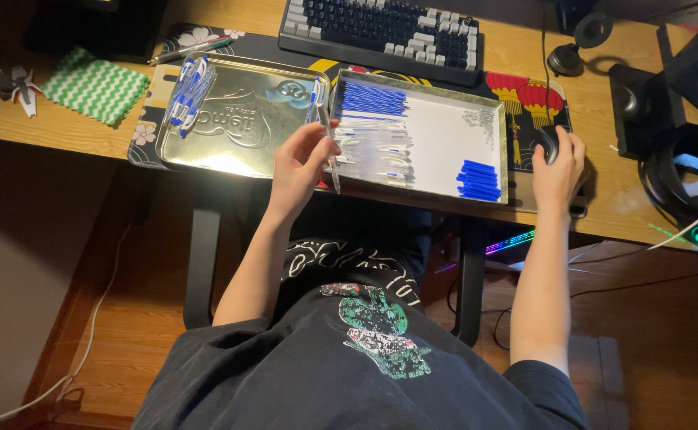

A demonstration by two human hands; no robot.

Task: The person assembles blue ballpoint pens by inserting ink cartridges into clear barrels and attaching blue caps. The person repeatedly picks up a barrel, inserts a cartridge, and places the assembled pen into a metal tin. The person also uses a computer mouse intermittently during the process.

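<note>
Left hand (300, 167) pinches a clear pen barrel (329, 147) over the gap between the silver tin lid (237, 151) and the white-lined tray (444, 139); its long axis runs near-vertical in frame, lower tip toward the person. Right hand (557, 171) cups a black mouse (546, 142).

Both bare arms reach forward, left hand (301, 163) pinching with curled fingers, right hand (557, 167) lying palm-down, fingers draped.

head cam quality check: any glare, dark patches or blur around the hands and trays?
Head view: glare on the shiny metal tray, washing out its embossing; white-lined tray evenly lit; floor and lap dark. Left hand with clear pen barrel fairly sharp; right hand on the black mouse dimmer, mouse detail lost. Coloured glow at the right edge.
</note>
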